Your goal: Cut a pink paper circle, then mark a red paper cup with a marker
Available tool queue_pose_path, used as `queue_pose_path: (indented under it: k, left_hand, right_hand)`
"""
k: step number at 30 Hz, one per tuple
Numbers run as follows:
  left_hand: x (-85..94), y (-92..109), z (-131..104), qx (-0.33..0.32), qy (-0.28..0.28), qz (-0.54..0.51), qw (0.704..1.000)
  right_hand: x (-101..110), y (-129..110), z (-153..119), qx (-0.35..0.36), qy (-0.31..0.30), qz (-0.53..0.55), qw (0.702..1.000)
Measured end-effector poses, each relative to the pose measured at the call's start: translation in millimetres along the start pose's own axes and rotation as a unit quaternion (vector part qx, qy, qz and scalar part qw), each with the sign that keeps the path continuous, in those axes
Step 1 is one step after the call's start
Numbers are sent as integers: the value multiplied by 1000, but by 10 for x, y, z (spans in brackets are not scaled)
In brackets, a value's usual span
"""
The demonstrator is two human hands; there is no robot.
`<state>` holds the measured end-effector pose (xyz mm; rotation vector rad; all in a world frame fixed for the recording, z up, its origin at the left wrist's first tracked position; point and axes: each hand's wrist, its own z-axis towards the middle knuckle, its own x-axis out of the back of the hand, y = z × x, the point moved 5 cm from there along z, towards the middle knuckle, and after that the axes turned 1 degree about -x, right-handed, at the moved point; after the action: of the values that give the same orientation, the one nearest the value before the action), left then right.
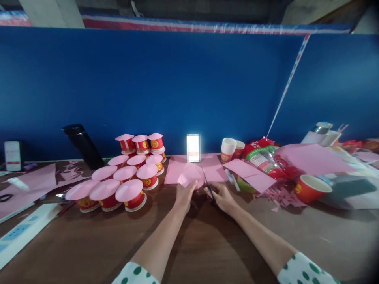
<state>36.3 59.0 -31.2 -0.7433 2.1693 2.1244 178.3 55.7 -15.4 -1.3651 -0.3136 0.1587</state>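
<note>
In the head view, my left hand (186,194) is closed on a round piece of pink paper (190,174), thumb on top. Close to its right edge, my right hand (222,196) grips dark scissors (211,191), whose blades point up and away beside the paper. Whether the blades touch it is hard to tell. Larger pink sheets (174,169) lie flat on the table behind both hands. A bright phone (193,148) stands upright at the back of these sheets.
Several red cups with pink cone tops (130,191) stand left of my hands. A black bottle (83,146) leans behind them. On the right are white cups (228,146), a red bag (263,157), paper scraps (284,195) and an orange cup (312,188).
</note>
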Motion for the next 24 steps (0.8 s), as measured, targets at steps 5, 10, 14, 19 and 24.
queue_pose_path:
  k: [5,10,14,19,24]
  left_hand:
    - [8,-18,16,5,3,-1,1000]
    - [1,14,-1,2,10,-3,1000]
    - [-8,30,-14,8,8,-8,1000]
    - [16,-3,13,-8,0,-16,1000]
    - [32,-31,34,-19,-5,-21,1000]
  right_hand:
    - [9,33,6,6,3,-4,1000]
    - [6,41,3,6,0,-11,1000]
    - [8,33,4,11,1,-23,1000]
    - [10,56,8,7,-1,-28,1000]
    - [-2,75,10,-6,-4,-3,1000]
